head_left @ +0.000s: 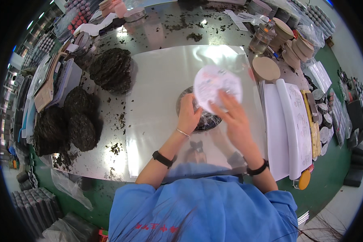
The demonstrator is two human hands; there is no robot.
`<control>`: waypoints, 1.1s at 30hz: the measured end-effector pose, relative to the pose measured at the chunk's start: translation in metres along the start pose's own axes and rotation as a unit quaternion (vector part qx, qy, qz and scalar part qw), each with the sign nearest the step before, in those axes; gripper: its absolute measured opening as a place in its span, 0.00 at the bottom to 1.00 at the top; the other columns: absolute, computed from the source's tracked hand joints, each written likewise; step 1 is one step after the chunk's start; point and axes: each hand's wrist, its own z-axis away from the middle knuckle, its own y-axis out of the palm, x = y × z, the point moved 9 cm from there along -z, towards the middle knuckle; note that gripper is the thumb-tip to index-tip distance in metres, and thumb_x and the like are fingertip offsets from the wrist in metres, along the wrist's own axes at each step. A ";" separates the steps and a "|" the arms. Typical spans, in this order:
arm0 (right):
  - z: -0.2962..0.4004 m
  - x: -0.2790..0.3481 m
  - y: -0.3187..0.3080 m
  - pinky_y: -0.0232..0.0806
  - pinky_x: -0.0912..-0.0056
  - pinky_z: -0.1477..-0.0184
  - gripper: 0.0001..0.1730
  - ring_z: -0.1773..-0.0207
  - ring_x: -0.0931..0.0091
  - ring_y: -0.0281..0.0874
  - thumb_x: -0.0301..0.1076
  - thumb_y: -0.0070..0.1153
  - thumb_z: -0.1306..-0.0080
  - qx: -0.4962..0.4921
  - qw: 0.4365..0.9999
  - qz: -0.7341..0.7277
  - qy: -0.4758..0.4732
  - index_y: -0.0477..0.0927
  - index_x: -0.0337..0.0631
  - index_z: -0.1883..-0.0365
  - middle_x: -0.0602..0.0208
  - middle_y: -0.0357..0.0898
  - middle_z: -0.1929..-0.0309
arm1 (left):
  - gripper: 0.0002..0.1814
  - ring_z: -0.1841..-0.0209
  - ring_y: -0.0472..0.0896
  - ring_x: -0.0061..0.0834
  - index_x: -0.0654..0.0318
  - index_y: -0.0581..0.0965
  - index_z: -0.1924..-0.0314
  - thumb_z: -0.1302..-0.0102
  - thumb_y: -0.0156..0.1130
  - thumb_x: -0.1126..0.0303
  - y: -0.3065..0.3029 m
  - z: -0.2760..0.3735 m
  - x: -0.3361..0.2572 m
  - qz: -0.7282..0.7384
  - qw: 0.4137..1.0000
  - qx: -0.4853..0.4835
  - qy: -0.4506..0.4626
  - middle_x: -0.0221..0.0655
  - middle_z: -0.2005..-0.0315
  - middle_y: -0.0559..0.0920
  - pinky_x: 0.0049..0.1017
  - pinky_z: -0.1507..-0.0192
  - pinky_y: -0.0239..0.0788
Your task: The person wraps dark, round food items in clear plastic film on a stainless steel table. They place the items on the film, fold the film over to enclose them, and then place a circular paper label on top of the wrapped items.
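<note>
A round white paper label (213, 80) with printing is tilted above the dark round cake (210, 122), which appears wrapped in clear film. My right hand (234, 116) has its fingers over the label's lower right part and grips it; both are motion-blurred. My left hand (189, 113) is at the cake's left side, its thumb close to the label's lower edge. Whether those left fingers pinch film or only rest on the cake cannot be made out. Under the cake lies a large shiny sheet (154, 87). The label and both hands hide much of the cake.
Stacked dark dried seaweed-like cakes (112, 71) and more such cakes (75, 121) stand left, among loose flakes. At right are a tan disc (266, 68), white printed sheets (279, 130), a bottle (261, 39) and several tan round stacks (281, 31). A box (63, 78) stands far left.
</note>
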 end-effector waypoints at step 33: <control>0.010 -0.038 0.118 0.34 0.42 0.17 0.48 0.14 0.52 0.44 0.59 0.52 0.26 0.129 0.982 0.081 0.107 0.58 0.32 0.20 0.47 0.45 0.15 | 0.21 0.33 0.77 0.38 0.70 0.75 0.34 0.20 0.55 0.66 -0.032 0.009 0.071 -0.030 0.982 -0.067 -0.172 0.47 0.36 0.78 0.36 0.33 0.68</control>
